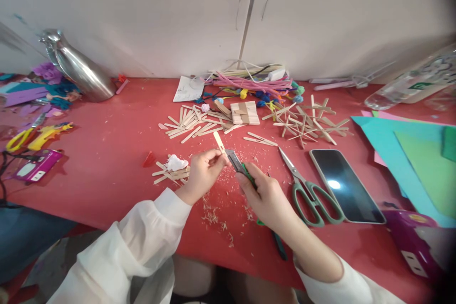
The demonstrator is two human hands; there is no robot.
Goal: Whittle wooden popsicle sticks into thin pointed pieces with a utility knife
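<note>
Near the middle of the red table, my left hand (206,171) pinches a pale wooden stick (219,141) that points up and away from me. My right hand (262,192) is closed round the green handle of a utility knife (234,160). The knife's blade end meets the stick close to my left fingertips. Wood shavings (212,216) lie scattered under and around both hands. Left of my left hand, several sticks (160,175) lie with a crumpled white piece (176,163) on them.
Green-handled scissors (302,185) and a phone (347,187) lie to the right, with coloured paper (388,152) beyond. Loose sticks (306,121) and pipe cleaners (249,83) are behind. A steel jug (81,69) stands back left; a purple glue-gun-like device (39,166) lies left.
</note>
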